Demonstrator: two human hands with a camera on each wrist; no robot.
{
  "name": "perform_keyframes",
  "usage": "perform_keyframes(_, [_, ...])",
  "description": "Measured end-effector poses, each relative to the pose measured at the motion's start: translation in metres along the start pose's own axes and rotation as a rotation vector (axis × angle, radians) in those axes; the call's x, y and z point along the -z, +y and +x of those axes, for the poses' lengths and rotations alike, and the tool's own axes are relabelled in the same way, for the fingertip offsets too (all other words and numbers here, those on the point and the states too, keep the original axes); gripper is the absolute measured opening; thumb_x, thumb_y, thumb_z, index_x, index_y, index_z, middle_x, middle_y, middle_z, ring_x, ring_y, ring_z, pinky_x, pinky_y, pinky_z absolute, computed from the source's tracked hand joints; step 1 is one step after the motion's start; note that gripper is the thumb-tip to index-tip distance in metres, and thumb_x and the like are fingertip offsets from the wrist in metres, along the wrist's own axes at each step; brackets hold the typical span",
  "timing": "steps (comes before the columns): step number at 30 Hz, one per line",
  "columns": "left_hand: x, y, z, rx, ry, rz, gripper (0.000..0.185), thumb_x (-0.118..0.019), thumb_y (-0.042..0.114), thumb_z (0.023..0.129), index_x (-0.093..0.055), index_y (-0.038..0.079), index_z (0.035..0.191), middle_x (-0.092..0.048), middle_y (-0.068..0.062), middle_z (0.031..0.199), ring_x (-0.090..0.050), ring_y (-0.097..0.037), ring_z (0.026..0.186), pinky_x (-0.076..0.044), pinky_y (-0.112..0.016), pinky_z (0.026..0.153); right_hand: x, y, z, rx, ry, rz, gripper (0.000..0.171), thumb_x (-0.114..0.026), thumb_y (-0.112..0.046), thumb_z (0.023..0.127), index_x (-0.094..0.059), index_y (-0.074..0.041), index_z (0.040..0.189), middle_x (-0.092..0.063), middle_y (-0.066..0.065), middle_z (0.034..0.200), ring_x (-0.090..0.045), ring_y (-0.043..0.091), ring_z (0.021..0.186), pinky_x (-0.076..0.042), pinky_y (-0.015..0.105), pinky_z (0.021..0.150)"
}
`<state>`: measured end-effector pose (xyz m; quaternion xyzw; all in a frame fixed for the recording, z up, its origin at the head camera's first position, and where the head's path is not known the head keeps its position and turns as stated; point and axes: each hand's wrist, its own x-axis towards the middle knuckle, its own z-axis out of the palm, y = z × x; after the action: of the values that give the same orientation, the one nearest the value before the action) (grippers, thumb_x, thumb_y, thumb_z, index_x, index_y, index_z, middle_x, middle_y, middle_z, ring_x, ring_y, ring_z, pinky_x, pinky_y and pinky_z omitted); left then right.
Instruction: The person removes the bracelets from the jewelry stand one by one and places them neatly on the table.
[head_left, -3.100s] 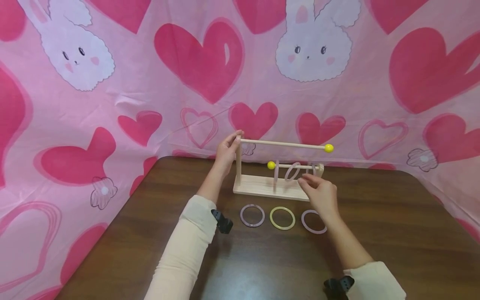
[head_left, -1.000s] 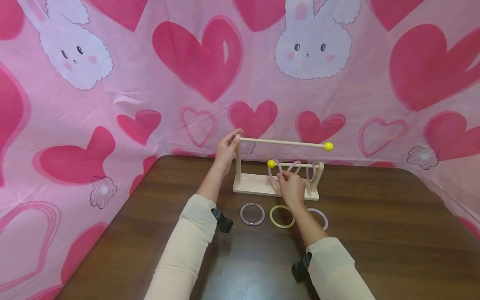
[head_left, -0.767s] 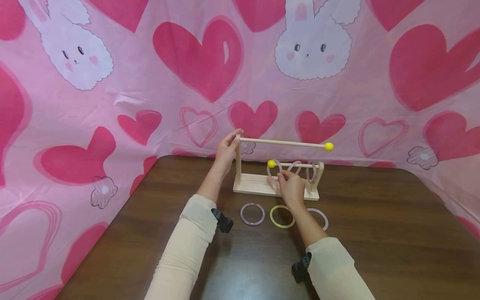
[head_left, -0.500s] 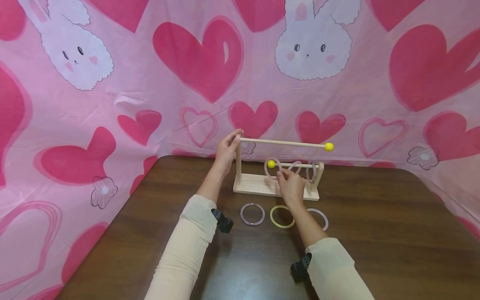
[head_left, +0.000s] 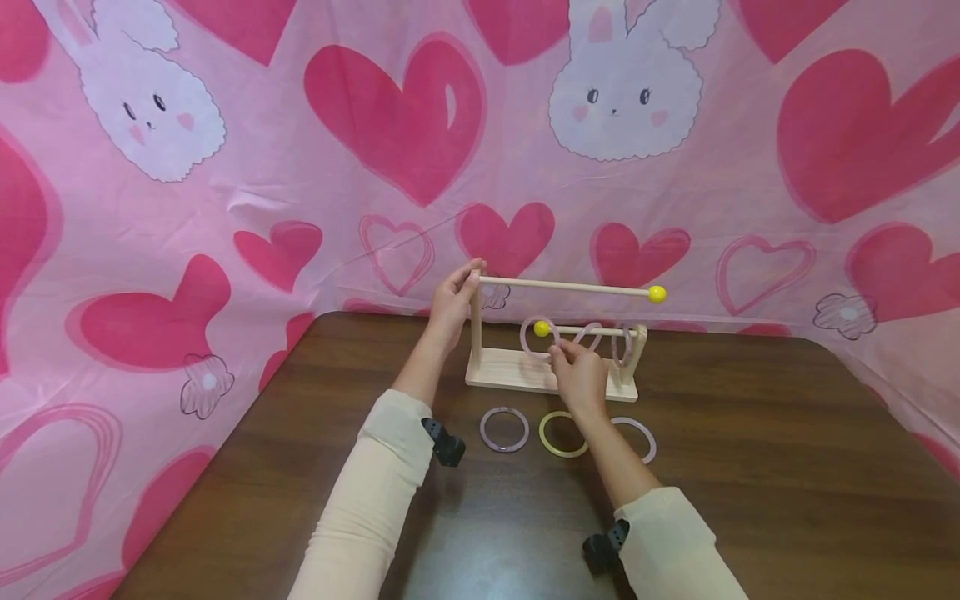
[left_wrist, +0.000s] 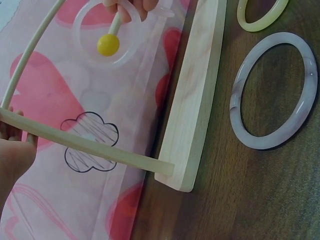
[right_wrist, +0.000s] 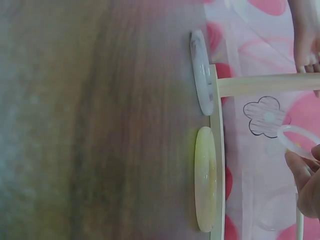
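A wooden stand (head_left: 517, 379) sits at the far side of the table. My left hand (head_left: 467, 279) grips the top of its upright post (head_left: 476, 329), where the upper rod (head_left: 570, 287) starts. My right hand (head_left: 558, 354) pinches a pale pink ring (head_left: 525, 337) at the free end of the lower rod, so the ring circles the rod's yellow ball (head_left: 541, 328). The left wrist view shows that ring (left_wrist: 82, 45) around the ball (left_wrist: 108, 45). Two more pale rings (head_left: 621, 346) hang on the lower rod.
Three rings lie flat on the dark wooden table in front of the stand: a mauve ring (head_left: 504, 429), a yellow ring (head_left: 555, 435) and a pink ring (head_left: 639, 433) partly behind my right forearm. A pink cloth printed with hearts and rabbits (head_left: 420, 125) hangs close behind the stand.
My right hand moved from the right end of the lower rod and slid one ring left along it to the yellow ball. The left hand has stayed on the post.
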<state>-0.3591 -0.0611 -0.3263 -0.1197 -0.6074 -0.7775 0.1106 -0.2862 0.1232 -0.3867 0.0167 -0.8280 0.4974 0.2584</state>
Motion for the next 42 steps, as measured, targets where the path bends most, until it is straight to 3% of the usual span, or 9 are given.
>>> perform_keyframes(9, [0.0,0.001,-0.001,0.007,-0.001,0.001,0.035,-0.049,0.008,0.096,-0.05,-0.001,0.13,-0.051,-0.014,0.132,-0.047,-0.02,0.121,-0.037,-0.027,0.099,0.011,-0.002,-0.007,-0.102,-0.02,0.176,0.022,-0.059,-0.003,0.089,-0.064,0.013,0.104,-0.067,0.025,0.087,-0.067,0.031,0.076,-0.052,0.018,0.061])
perform_keyframes(21, [0.001,-0.001,0.0,0.009,-0.003,-0.009,0.035,-0.048,0.007,0.096,-0.049,-0.001,0.13,-0.051,-0.014,0.132,-0.046,-0.02,0.122,-0.037,-0.027,0.099,0.031,0.0,-0.007,-0.2,-0.076,0.185,0.027,-0.055,-0.005,0.091,-0.06,0.013,0.11,-0.066,0.025,0.094,-0.064,0.002,0.065,-0.052,0.016,0.061])
perform_keyframes(42, [0.002,-0.001,0.0,0.017,0.0,0.007,0.036,-0.049,0.008,0.095,-0.05,0.0,0.13,-0.052,-0.013,0.131,-0.046,-0.019,0.121,-0.037,-0.03,0.099,0.062,0.01,-0.006,-0.252,-0.118,0.119,0.027,-0.053,-0.006,0.092,-0.06,0.013,0.111,-0.065,0.025,0.096,-0.062,-0.003,0.06,-0.052,0.017,0.06])
